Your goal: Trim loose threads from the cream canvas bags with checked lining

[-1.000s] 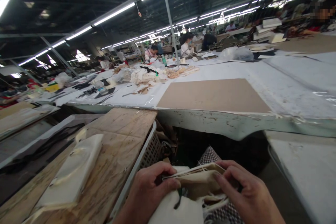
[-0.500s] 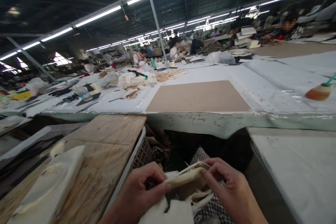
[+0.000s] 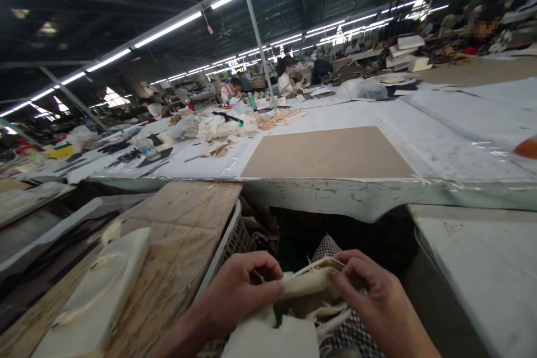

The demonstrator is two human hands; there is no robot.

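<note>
At the bottom of the head view both hands grip a small cream fabric piece [image 3: 311, 284] with loose tape ends hanging from it. My left hand [image 3: 240, 291] pinches its left end, fingers curled. My right hand [image 3: 369, 296] is closed on its right end, thumb pressed on top. More white cloth [image 3: 272, 340] lies in my lap under the hands, over checked fabric [image 3: 327, 247].
A wooden board [image 3: 184, 218] with a stack of cream pieces [image 3: 100, 296] lies left, over a white mesh basket [image 3: 237, 238]. A brown cardboard sheet [image 3: 329, 154] rests on the long white table [image 3: 440, 128]. Cream pieces [image 3: 226, 126] are piled farther back. Other people work at distant tables.
The hands stay on the cream piece, with the left fingers shifted along its edge. The view swung right, then partly back, so the orange object at far right is now almost out of view.
</note>
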